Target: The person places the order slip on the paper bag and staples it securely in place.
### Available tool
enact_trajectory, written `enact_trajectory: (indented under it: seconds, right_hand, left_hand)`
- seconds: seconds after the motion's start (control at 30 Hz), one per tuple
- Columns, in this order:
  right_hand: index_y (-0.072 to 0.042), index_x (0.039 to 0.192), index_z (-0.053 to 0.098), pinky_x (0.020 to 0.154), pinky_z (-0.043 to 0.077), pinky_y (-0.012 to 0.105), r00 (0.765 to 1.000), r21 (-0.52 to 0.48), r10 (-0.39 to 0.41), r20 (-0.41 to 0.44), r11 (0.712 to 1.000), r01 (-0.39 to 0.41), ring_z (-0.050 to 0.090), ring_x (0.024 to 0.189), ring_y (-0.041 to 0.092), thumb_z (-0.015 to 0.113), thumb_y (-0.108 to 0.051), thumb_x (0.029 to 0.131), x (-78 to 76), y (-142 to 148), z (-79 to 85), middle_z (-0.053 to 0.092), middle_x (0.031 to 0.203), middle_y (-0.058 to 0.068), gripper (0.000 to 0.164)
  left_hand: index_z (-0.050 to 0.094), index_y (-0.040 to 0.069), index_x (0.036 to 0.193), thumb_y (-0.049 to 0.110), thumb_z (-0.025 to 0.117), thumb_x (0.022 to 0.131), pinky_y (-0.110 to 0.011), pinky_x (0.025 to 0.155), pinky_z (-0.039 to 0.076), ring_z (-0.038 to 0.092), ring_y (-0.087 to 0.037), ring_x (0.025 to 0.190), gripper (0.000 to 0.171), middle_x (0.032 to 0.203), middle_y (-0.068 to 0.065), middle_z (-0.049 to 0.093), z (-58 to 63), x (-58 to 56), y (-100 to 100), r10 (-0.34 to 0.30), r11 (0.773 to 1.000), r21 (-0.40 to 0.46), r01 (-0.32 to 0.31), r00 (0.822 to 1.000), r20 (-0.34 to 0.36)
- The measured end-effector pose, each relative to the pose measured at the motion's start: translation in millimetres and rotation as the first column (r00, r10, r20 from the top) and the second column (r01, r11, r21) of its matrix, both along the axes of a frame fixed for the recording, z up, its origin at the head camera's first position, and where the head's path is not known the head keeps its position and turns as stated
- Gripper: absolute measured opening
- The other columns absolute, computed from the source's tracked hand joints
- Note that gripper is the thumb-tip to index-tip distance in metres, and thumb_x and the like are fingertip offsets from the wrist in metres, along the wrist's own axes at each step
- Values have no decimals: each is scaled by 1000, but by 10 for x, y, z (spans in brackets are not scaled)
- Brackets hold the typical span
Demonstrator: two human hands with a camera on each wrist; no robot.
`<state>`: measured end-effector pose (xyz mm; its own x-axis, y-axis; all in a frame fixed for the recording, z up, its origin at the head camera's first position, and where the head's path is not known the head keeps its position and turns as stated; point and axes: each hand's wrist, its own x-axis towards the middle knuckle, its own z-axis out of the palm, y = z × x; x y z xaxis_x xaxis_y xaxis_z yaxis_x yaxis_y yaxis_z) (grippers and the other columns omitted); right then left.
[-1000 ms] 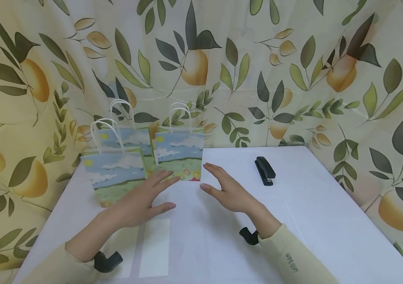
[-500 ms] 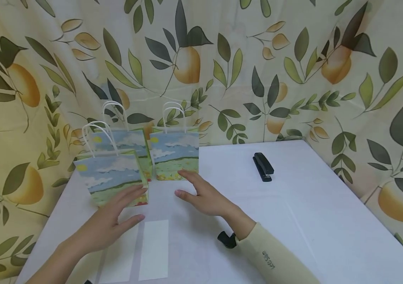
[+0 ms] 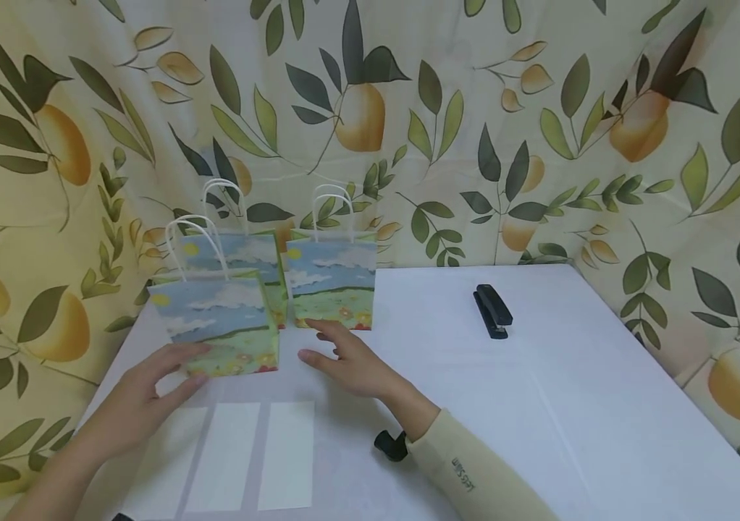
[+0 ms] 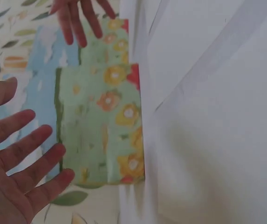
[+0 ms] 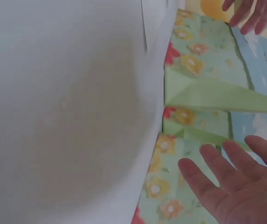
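Observation:
Three paper gift bags with a sky-and-meadow print and white handles stand upright: a front left bag (image 3: 220, 311), a back left bag (image 3: 246, 250) partly hidden behind it, and a right bag (image 3: 334, 278). My left hand (image 3: 138, 398) is near the lower left of the front bag, fingers spread and holding nothing; whether it touches the bag I cannot tell. In front of the right bag is my right hand (image 3: 353, 362), its fingers extended and nothing in them. The right wrist view shows this right hand (image 5: 236, 182) palm up close to the camera.
Three pale paper strips, a left strip (image 3: 164, 463), a middle strip (image 3: 223, 456) and a right strip (image 3: 287, 456), lie side by side on the white table (image 3: 539, 434). A black stapler (image 3: 492, 311) lies at the back right. Behind hangs a fruit-patterned curtain (image 3: 422, 130).
My left hand has moved left, from in front of the bags to the front bag's left side. My right hand has also shifted left. The bags and stapler stay in place.

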<state>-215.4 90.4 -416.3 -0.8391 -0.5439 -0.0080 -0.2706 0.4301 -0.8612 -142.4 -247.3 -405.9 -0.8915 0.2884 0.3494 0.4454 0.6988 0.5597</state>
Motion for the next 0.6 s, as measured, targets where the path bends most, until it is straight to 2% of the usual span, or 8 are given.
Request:
enact_trajectory:
  seconds: [0.07,0.17,0.27,0.4,0.47,0.53,0.6]
  right_hand:
    - [-29,161,35,121,36,53,1000,-2,1,3,1000,-1,41,151,26,58,-52,104,-11,-43,-8,36,166,-5,66]
    - [-29,161,36,120,38,53,1000,0,-7,9,1000,7,42,151,26,59,-51,103,-27,-104,-9,37,166,-4,65]
    - [-26,161,36,119,40,52,1000,-5,-19,7,1000,19,44,150,27,60,-51,103,-47,-162,-1,39,165,-1,67]
    - [-22,160,37,117,43,51,999,-16,-38,-4,999,38,47,147,26,62,-48,103,-100,-248,0,41,163,1,68]
    - [-21,160,38,115,45,51,999,-24,-47,-10,999,47,50,145,27,64,-47,102,-134,-296,-6,42,163,1,69]
    - [-19,160,39,112,48,50,998,-41,-55,-12,998,54,53,142,28,65,-45,102,-179,-347,-32,44,162,4,69]
    - [-19,160,39,109,50,49,998,-59,-60,-11,996,59,57,138,30,66,-43,101,-216,-399,-55,47,160,6,69]
  left_hand:
    - [67,18,135,19,72,99,-5,96,43,51,15,122,37,131,0,69,15,-21,-67,17,999,36,-17,1000,-6]
    - [69,11,129,15,72,99,-9,89,50,57,15,111,31,123,-9,72,35,-64,-155,47,995,86,-49,999,17]
    - [70,7,121,17,72,99,-9,84,51,58,17,103,24,116,-13,73,47,-127,-219,100,988,115,-105,994,48]
    - [69,6,116,24,71,100,-5,80,49,55,19,99,24,115,-14,73,58,-228,-290,182,976,108,-191,979,93]
    - [68,6,119,27,71,100,-6,79,48,62,7,103,29,117,-16,72,57,-273,-327,212,970,95,-223,971,114]
    - [65,4,124,31,71,100,-9,76,49,69,-13,106,36,118,-17,71,44,-306,-362,242,964,77,-254,960,137]
    - [60,3,130,35,71,100,-12,74,49,70,-32,110,45,119,-18,70,26,-331,-393,261,959,67,-275,952,162]
